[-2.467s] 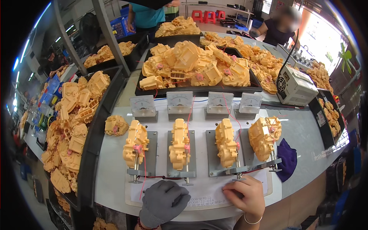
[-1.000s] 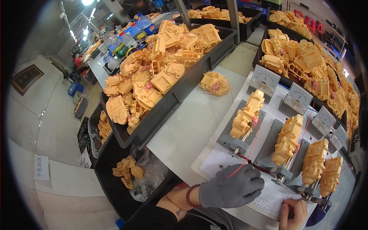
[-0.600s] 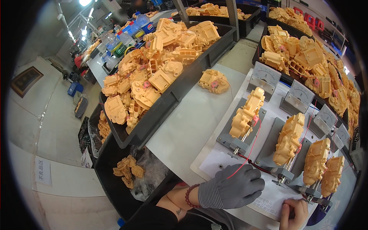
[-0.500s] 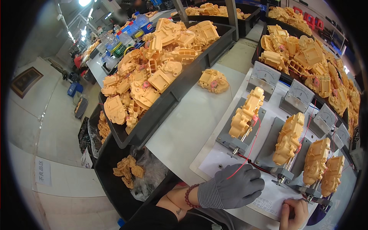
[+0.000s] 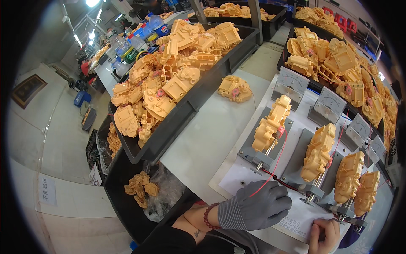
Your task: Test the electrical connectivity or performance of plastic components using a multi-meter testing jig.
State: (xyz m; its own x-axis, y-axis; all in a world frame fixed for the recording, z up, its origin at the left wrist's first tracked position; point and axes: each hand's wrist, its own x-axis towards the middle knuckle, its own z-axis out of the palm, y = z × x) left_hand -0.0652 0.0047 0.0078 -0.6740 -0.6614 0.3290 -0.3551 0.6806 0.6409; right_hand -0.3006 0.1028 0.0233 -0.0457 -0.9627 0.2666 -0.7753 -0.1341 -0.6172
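Observation:
My left hand (image 5: 263, 206), in a grey glove with a ribbed cuff, rests with curled fingers over a printed sheet (image 5: 294, 225). Its palm side is hidden, so anything inside cannot be seen. A thin red wire from the nearest yellow plastic gear housing (image 5: 270, 125) runs down to the glove. My bare right hand (image 5: 324, 236) lies at the sheet's right edge, thumb up and fingers bent in; their inner side is hidden. Beyond the hands, more yellow housings (image 5: 319, 153) (image 5: 349, 178) (image 5: 367, 194) sit on grey metal test fixtures (image 5: 296, 163).
Analog meters (image 5: 292, 83) stand behind the fixtures. One loose housing (image 5: 235, 89) lies on the white table (image 5: 198, 139). A black tray (image 5: 198, 101) heaped with housings is at the left, a bin (image 5: 118, 199) with plastic film below it. Another heaped tray (image 5: 284, 59) stands far right.

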